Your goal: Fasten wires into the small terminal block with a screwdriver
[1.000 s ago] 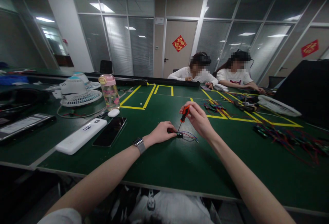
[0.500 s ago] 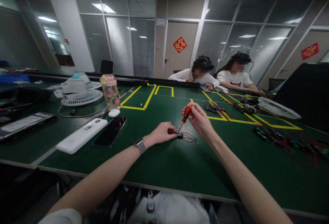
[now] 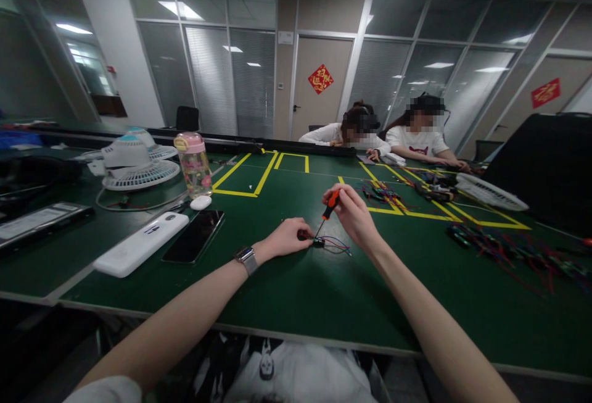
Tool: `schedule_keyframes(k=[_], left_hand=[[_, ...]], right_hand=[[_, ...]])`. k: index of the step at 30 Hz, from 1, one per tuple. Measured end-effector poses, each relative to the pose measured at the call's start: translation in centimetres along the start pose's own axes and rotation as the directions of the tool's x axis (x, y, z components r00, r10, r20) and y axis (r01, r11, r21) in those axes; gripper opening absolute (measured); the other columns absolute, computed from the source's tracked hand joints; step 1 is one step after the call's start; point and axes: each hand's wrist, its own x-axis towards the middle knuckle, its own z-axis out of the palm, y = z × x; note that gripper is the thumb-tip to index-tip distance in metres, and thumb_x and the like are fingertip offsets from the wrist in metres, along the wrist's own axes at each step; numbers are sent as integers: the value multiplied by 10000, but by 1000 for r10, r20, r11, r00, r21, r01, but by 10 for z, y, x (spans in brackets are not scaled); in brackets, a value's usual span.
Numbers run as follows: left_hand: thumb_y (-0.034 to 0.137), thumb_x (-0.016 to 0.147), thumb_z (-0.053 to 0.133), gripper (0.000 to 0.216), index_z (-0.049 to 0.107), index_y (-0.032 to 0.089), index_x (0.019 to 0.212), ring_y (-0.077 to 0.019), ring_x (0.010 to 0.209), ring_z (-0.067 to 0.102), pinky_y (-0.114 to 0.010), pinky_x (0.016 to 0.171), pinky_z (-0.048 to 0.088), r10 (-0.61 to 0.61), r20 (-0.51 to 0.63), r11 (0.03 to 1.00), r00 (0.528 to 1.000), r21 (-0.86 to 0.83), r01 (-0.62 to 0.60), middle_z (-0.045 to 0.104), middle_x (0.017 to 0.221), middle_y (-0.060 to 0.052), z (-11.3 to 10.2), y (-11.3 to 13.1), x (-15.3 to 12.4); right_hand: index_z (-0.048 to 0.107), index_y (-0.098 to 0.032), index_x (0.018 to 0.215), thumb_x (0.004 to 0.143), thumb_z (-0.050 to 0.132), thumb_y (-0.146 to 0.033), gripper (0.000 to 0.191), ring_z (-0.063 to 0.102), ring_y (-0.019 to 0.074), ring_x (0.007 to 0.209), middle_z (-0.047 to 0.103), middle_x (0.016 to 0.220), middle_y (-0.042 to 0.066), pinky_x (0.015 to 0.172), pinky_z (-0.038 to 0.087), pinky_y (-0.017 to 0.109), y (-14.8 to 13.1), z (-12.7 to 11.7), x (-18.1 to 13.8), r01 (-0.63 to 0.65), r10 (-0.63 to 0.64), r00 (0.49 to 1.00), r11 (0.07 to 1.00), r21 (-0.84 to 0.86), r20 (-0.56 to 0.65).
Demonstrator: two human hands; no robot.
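Note:
On the green table point(image 3: 277, 304) lies a small dark electronic module point(image 3: 319, 242), with thin red, blue and dark wires point(image 3: 340, 245) trailing to its right. My left hand point(image 3: 289, 236) is closed on the module's left end, resting on the tabletop; its fingertips partly cover what they pinch. An orange-and-black screwdriver point(image 3: 330, 205) is gripped in my right hand point(image 3: 352, 213), fingers wrapped round its handle. The shaft slants down to the left, and its tip meets the module close to my left fingertips. Whether the tip sits in a screw is too small to tell.
Left of my arms are a black phone point(image 3: 194, 236), a white power bank point(image 3: 142, 244), a bottle point(image 3: 193, 165) and white fans point(image 3: 139, 165). Bundles of wired modules point(image 3: 509, 252) lie at right. Two people point(image 3: 419, 134) sit across the table beyond yellow tape outlines point(image 3: 235, 193).
The whole view has shifted slightly, so things appear a little farther left. The screwdriver leans somewhat more, its tip still at the module. Both hands keep their hold.

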Motion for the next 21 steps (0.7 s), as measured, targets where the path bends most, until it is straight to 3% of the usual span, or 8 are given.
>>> schedule_keyframes(k=[4, 9, 13, 18, 21], left_hand=[[277, 841, 666, 161, 739, 170, 938, -171, 829, 616, -276, 778, 467, 7, 12, 1000, 1000, 4, -7, 651, 936, -49, 0, 0, 0], [297, 847, 679, 165, 740, 173, 937, -176, 834, 618, -277, 771, 467, -2, 16, 1000, 1000, 7, 2, 655, 931, -55, 0, 0, 0], [303, 853, 676, 171, 738, 175, 946, -175, 842, 617, -274, 777, 466, 8, 20, 1000, 1000, 5, -8, 655, 942, -54, -1, 0, 0], [282, 853, 679, 154, 738, 166, 934, -175, 839, 617, -270, 773, 465, 16, 21, 1000, 1000, 3, -16, 654, 930, -53, -2, 2, 0], [271, 851, 679, 147, 737, 162, 930, -173, 837, 619, -267, 769, 466, 22, 15, 1000, 1000, -5, -22, 652, 936, -53, -2, 2, 0]], right_hand=[[676, -263, 864, 777, 725, -446, 209, 590, 147, 776, 618, 810, -11, 814, 496, 305, -2, 0, -1, 7, -7, 1000, 998, -64, 4], [662, -276, 1029, 813, 675, -466, 289, 619, 164, 846, 659, 875, 12, 825, 501, 314, -4, 5, -2, -53, 53, 997, 999, -14, 48], [647, -269, 946, 820, 663, -468, 236, 627, 165, 844, 661, 870, 8, 855, 501, 329, -2, 8, -2, -25, 25, 999, 999, 20, 31], [663, -262, 873, 794, 705, -445, 203, 597, 158, 813, 625, 849, -5, 819, 499, 306, 2, 3, -1, 40, -42, 999, 995, -91, -19], [681, -261, 920, 809, 694, -433, 205, 598, 151, 800, 628, 826, -6, 784, 503, 291, 2, 2, -2, 19, -19, 1000, 996, -82, 4]])
